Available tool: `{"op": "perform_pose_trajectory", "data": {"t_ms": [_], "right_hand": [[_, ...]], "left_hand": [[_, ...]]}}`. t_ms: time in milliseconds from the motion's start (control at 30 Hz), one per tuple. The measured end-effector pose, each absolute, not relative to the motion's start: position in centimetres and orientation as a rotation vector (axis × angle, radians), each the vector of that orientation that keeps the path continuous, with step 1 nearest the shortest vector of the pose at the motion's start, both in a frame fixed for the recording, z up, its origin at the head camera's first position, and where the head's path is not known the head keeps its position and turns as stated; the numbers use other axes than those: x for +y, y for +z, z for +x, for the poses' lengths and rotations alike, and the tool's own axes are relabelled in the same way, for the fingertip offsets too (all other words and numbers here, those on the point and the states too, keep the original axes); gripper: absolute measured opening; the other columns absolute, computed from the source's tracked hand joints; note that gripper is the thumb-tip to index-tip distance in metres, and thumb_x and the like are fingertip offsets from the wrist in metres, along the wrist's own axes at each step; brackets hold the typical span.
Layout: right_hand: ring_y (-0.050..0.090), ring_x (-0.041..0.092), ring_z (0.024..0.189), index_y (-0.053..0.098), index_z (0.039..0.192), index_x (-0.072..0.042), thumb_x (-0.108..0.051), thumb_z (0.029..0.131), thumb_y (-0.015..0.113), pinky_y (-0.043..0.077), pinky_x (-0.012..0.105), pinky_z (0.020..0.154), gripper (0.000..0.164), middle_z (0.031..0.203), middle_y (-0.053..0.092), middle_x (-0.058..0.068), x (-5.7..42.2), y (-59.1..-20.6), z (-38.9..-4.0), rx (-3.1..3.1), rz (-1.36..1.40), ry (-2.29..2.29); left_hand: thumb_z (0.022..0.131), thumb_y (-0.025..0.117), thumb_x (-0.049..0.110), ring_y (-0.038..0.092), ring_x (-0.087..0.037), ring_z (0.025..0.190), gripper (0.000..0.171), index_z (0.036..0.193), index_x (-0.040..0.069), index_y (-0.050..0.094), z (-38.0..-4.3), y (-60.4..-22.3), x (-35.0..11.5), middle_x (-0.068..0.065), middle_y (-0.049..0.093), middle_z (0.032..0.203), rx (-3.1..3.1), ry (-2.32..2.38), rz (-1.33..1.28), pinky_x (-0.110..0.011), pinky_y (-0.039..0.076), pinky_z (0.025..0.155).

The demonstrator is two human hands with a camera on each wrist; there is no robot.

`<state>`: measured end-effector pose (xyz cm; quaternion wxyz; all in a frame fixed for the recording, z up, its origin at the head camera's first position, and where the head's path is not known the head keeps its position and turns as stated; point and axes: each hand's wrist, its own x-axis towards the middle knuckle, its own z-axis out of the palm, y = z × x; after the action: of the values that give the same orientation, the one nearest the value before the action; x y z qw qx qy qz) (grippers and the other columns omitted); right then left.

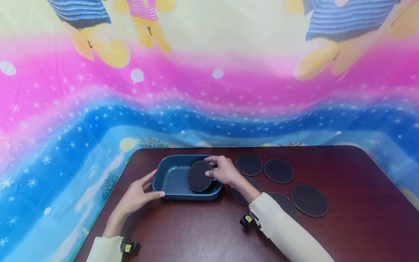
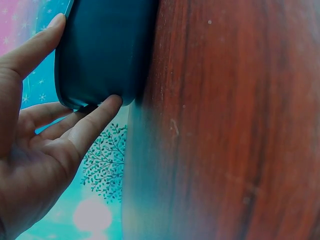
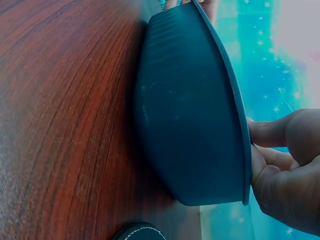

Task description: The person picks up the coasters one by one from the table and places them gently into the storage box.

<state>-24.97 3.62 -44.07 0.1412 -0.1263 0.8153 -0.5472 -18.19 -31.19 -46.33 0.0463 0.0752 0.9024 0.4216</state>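
Observation:
A blue-grey rectangular plastic basin point(image 1: 170, 182) stands on the table, its long side facing me. My left hand point(image 1: 137, 194) touches its left end with thumb and fingers spread around the near corner; in the left wrist view the fingers point(image 2: 92, 122) lie fairly straight against the wall. My right hand point(image 1: 225, 171) pinches a round dark coaster point(image 1: 199, 176) by its right edge. The coaster is tilted over the basin's right part; whether it touches the bottom I cannot tell. In the right wrist view the basin's wall point(image 3: 190, 105) hides the coaster.
Several more round dark coasters point(image 1: 309, 200) lie flat to the right of the basin, two partly under my right forearm. One stitched coaster edge point(image 3: 140, 232) shows low in the right wrist view. The dark red wooden table point(image 1: 196, 233) ends at a patterned cloth point(image 1: 196, 91) behind.

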Motion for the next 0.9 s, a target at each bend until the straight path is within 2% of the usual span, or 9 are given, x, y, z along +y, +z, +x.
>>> {"op": "perform_pose_trajectory", "data": {"t_ms": [67,167,267,367,533,767,900], "right_hand": [[0.081,0.025,0.102,0.066,0.146,-0.009,-0.002,0.099,0.075,0.067,0.038,0.082,0.049,0.137,0.070,0.021,3.5,-43.9,-24.8,2.375,-0.377,-1.553],[0.078,0.028,0.115,0.067,0.146,-0.010,-0.011,0.100,0.076,0.065,0.042,0.093,0.046,0.142,0.070,0.019,3.6,-43.5,-24.6,2.452,-0.427,-1.472],[0.072,0.030,0.130,0.070,0.143,-0.012,-0.020,0.101,0.077,0.059,0.047,0.106,0.044,0.145,0.070,0.014,3.9,-42.8,-24.2,2.579,-0.513,-1.394],[0.065,0.032,0.140,0.069,0.144,-0.015,-0.023,0.102,0.077,0.056,0.051,0.111,0.044,0.150,0.067,0.011,4.9,-42.1,-23.7,2.611,-0.565,-1.421],[0.060,0.035,0.145,0.062,0.152,-0.016,-0.025,0.104,0.074,0.058,0.050,0.109,0.050,0.157,0.060,0.013,7.6,-42.1,-22.9,2.510,-0.553,-1.530],[0.066,0.040,0.137,0.061,0.151,-0.009,-0.025,0.102,0.076,0.062,0.046,0.103,0.054,0.152,0.064,0.020,13.1,-42.9,-21.5,2.532,-0.513,-1.588],[0.067,0.040,0.136,0.059,0.153,-0.007,-0.026,0.103,0.075,0.062,0.041,0.101,0.055,0.153,0.062,0.022,16.7,-42.9,-20.6,2.566,-0.478,-1.592]], "left_hand": [[0.092,0.087,0.037,0.050,-0.047,0.149,0.098,0.170,0.010,0.033,-18.2,-46.4,-31.2,-0.026,0.040,0.170,2.756,1.286,0.228,-0.052,0.061,0.103],[0.092,0.087,0.037,0.050,-0.047,0.149,0.098,0.170,0.011,0.033,-18.1,-46.4,-31.3,-0.025,0.040,0.170,2.757,1.286,0.226,-0.052,0.061,0.103],[0.092,0.087,0.038,0.050,-0.047,0.149,0.098,0.170,0.011,0.033,-18.1,-46.4,-31.2,-0.025,0.040,0.170,2.757,1.281,0.226,-0.053,0.061,0.104],[0.092,0.087,0.038,0.050,-0.048,0.149,0.098,0.170,0.011,0.033,-18.1,-46.4,-31.2,-0.025,0.039,0.170,2.757,1.279,0.230,-0.054,0.060,0.104],[0.093,0.087,0.037,0.050,-0.048,0.149,0.097,0.170,0.010,0.033,-18.1,-46.4,-31.3,-0.025,0.039,0.170,2.757,1.281,0.237,-0.053,0.061,0.103],[0.092,0.088,0.035,0.052,-0.047,0.148,0.098,0.169,0.010,0.034,-18.0,-46.5,-31.3,-0.026,0.046,0.166,2.723,1.322,0.209,-0.049,0.063,0.100],[0.092,0.088,0.034,0.051,-0.047,0.148,0.098,0.170,0.011,0.033,-18.1,-46.4,-31.3,-0.025,0.042,0.168,2.717,1.336,0.210,-0.050,0.062,0.101]]}}
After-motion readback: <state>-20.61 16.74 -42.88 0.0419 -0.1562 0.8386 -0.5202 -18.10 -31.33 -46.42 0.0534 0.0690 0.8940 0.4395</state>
